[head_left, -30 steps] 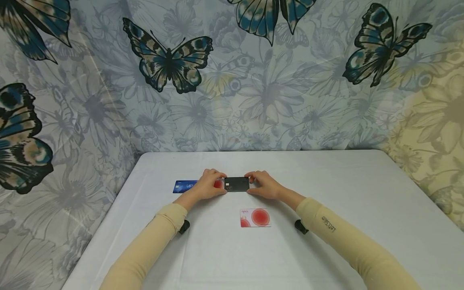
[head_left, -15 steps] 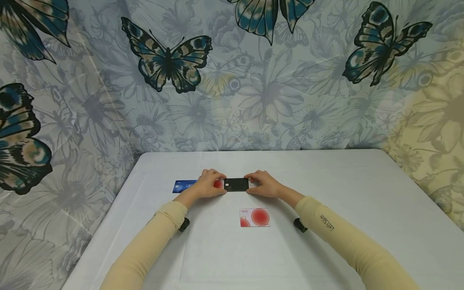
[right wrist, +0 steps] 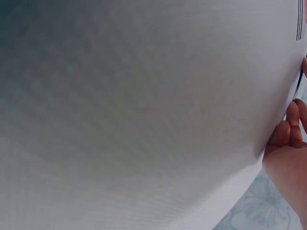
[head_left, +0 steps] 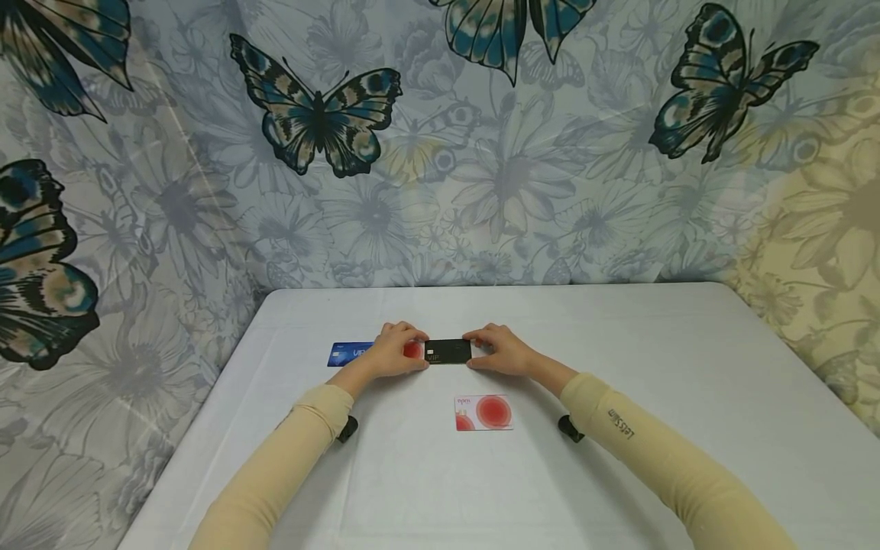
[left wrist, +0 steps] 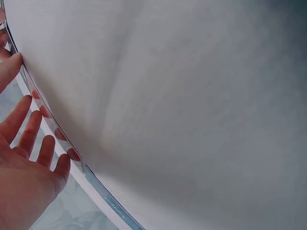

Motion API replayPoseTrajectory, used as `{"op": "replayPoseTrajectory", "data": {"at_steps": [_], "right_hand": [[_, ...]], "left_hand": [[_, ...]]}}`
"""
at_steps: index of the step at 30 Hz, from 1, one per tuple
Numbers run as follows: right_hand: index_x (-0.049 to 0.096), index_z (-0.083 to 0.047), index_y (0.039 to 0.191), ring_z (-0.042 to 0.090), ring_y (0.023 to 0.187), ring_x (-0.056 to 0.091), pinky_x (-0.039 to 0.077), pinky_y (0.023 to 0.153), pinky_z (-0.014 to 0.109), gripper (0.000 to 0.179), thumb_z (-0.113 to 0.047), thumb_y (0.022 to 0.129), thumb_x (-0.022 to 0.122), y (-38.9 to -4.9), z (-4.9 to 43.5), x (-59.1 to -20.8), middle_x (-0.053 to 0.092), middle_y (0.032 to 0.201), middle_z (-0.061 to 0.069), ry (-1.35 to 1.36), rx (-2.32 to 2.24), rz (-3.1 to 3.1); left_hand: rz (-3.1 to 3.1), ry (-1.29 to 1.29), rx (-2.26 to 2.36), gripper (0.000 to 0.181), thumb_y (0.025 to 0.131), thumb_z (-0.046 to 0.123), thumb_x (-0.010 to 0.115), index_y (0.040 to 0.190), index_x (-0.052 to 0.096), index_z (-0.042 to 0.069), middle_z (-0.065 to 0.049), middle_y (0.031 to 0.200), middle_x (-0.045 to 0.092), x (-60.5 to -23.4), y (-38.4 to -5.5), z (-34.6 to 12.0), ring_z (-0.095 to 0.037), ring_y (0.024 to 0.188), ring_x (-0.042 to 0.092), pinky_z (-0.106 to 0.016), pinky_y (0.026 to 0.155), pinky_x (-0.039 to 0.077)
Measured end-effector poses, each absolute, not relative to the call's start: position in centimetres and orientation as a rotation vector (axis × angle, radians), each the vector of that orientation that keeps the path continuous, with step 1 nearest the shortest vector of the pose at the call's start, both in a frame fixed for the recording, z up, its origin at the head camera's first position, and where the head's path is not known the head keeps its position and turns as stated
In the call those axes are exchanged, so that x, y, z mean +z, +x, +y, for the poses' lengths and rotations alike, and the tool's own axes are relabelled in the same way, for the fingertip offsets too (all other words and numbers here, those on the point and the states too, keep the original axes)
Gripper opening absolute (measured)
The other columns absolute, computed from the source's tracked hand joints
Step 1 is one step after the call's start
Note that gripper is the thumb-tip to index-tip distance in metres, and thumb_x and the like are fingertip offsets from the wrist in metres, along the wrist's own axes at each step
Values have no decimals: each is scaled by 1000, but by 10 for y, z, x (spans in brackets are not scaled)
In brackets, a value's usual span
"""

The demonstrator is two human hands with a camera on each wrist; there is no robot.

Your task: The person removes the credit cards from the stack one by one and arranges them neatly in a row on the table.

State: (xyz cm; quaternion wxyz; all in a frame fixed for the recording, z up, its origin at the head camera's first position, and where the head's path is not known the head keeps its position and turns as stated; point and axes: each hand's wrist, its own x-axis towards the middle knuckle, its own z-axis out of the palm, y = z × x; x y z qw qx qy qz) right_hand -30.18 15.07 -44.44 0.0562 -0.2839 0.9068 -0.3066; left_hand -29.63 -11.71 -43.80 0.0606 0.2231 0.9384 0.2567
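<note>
Card of black rectangular plastic [head_left: 448,352]: apparently on white tabletop [head_left: 619,325], just right of red-and-white rectangular card [head_left: 414,350] | left hand [head_left: 396,353], right hand [head_left: 507,352]: pinching opposite ends | risk: uneven finger pressure could skew it or nudge its neighbour

Near the centre of the head view, the left hand [head_left: 397,351] hides the right end of the blue card [head_left: 349,354] and most of the red-patterned card [head_left: 414,350] — and the faint marks under "VIP" on the black card [head_left: 448,352] are too small to read. Both sleeves [head_left: 275,466] run off the bottom edge; butterflies [head_left: 484,34] are cut at upper left, left and top. The right wrist view crops the right hand [right wrist: 290,153] at its right edge — the tabletop [right wrist: 144,120] is blurred at upper left.
</note>
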Motion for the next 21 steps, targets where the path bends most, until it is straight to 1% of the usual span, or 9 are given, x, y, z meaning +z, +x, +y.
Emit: {"op": "replayPoseTrajectory", "data": {"at_steps": [12, 16, 21], "right_hand": [[59, -2, 129, 25, 96, 45, 36, 82, 37, 51, -22, 85, 74, -299, 152, -444, 56, 102, 6, -872, -958, 2763], [56, 1, 130, 25, 96, 44, 36, 83, 38, 53, -22, 85, 74, -294, 153, -443, 57, 104, 7, -890, -970, 2768], [53, 2, 132, 25, 98, 44, 37, 84, 39, 55, -22, 86, 73, -280, 156, -443, 58, 110, 10, -872, -1004, 2769]], "left_hand": [[2837, 674, 795, 48, 85, 29, 75, 128, 62, 13, -9, 127, 52, -434, -294, -115, -31, 117, 39, -47, 95, 39], [2849, 687, 811, 49, 85, 26, 75, 129, 61, 10, -12, 128, 52, -435, -291, -114, -33, 119, 39, -49, 96, 39], [2895, 716, 825, 56, 85, 24, 75, 134, 55, 5, -18, 133, 50, -440, -283, -110, -37, 123, 38, -53, 99, 37]]}}
